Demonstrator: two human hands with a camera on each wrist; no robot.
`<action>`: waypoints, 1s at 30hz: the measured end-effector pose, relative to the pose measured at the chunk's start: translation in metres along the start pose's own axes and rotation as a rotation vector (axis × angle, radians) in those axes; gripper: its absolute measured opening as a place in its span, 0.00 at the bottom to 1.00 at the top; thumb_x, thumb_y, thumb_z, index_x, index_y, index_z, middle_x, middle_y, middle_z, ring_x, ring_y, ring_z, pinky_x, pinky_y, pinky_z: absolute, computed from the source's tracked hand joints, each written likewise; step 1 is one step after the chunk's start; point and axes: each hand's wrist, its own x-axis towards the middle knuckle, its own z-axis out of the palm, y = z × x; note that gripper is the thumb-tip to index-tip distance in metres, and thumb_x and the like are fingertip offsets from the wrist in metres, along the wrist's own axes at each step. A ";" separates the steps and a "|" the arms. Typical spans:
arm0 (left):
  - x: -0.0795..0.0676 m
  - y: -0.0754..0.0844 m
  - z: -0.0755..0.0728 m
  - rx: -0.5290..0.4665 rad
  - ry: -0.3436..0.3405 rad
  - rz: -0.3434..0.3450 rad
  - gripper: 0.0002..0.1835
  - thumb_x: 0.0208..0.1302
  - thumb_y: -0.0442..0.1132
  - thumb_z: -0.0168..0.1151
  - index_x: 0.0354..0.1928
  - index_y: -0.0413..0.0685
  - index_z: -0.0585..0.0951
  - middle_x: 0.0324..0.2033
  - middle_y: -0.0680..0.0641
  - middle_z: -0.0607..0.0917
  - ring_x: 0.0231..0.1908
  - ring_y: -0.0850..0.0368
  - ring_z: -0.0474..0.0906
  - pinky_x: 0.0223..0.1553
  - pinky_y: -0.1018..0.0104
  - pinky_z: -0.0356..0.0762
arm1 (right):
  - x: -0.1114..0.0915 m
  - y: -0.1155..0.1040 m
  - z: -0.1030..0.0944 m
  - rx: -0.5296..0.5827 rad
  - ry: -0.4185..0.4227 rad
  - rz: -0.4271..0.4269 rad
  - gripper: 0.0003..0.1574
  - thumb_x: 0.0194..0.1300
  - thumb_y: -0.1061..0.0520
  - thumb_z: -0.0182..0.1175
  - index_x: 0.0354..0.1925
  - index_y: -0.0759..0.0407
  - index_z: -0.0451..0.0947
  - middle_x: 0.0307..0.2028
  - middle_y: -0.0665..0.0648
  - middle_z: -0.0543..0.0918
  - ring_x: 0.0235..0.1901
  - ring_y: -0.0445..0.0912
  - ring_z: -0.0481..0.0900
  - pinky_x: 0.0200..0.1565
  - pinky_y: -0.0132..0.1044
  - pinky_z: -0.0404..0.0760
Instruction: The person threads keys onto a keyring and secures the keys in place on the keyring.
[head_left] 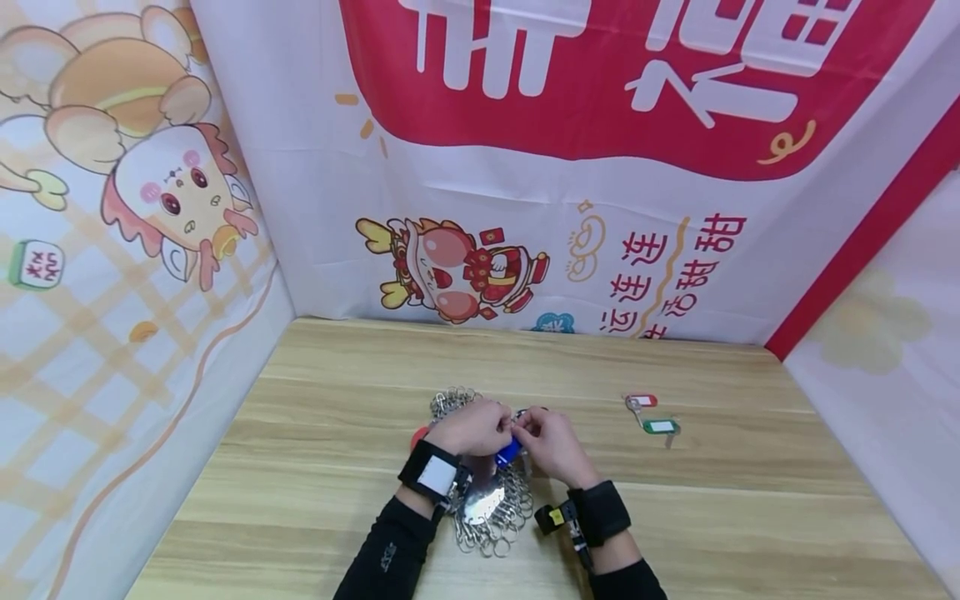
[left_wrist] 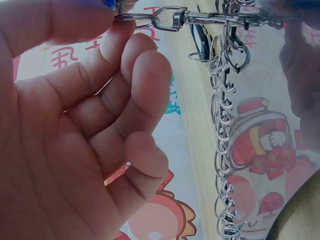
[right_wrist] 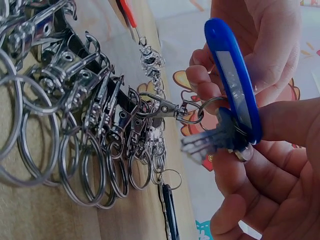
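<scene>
A blue key tag [right_wrist: 240,90] with a white label and a key [right_wrist: 210,142] are held between the thumb and fingers of my right hand [head_left: 555,447]. My left hand [head_left: 474,427] pinches a metal split ring [left_wrist: 135,18] between thumb and forefinger, the other fingers loosely bent. That ring is linked to a swivel clasp [right_wrist: 162,107] on a shiny, mirror-like holder [head_left: 483,502] with many clasps and rings around its rim. Both hands meet above the holder's far part. Whether the key hangs on the pinched ring, I cannot tell.
To the right on the wooden table [head_left: 750,500] lie a red key tag [head_left: 642,400] and a green key tag [head_left: 660,427], each with a key. Something red [head_left: 419,437] shows beside the left wrist. A dark tag [right_wrist: 170,210] hangs from another ring. Printed cloth [head_left: 315,208] walls the table.
</scene>
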 end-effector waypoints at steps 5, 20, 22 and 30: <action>0.000 -0.002 0.001 -0.001 -0.001 0.014 0.11 0.64 0.39 0.57 0.23 0.52 0.72 0.18 0.54 0.71 0.17 0.61 0.70 0.20 0.69 0.66 | 0.000 0.001 0.002 0.009 0.005 0.018 0.06 0.64 0.60 0.61 0.29 0.57 0.76 0.23 0.49 0.77 0.18 0.40 0.70 0.19 0.31 0.68; -0.001 0.000 0.000 0.061 0.018 0.005 0.14 0.66 0.39 0.52 0.20 0.51 0.71 0.16 0.54 0.71 0.15 0.61 0.69 0.19 0.70 0.65 | 0.000 0.002 0.007 0.043 0.021 0.016 0.05 0.64 0.60 0.60 0.30 0.58 0.76 0.23 0.50 0.76 0.17 0.41 0.70 0.19 0.32 0.69; -0.001 -0.001 0.000 0.061 0.023 0.006 0.14 0.66 0.39 0.52 0.21 0.51 0.71 0.16 0.54 0.71 0.16 0.61 0.70 0.20 0.70 0.65 | 0.000 0.003 0.007 0.048 0.021 0.008 0.05 0.64 0.60 0.60 0.30 0.58 0.76 0.23 0.49 0.77 0.18 0.41 0.70 0.20 0.32 0.69; 0.001 -0.004 0.001 0.038 0.019 0.030 0.09 0.64 0.38 0.56 0.24 0.53 0.75 0.19 0.55 0.74 0.18 0.62 0.71 0.20 0.70 0.67 | 0.000 0.002 0.006 0.071 0.039 0.038 0.04 0.65 0.61 0.59 0.31 0.60 0.76 0.24 0.51 0.77 0.19 0.41 0.72 0.20 0.32 0.70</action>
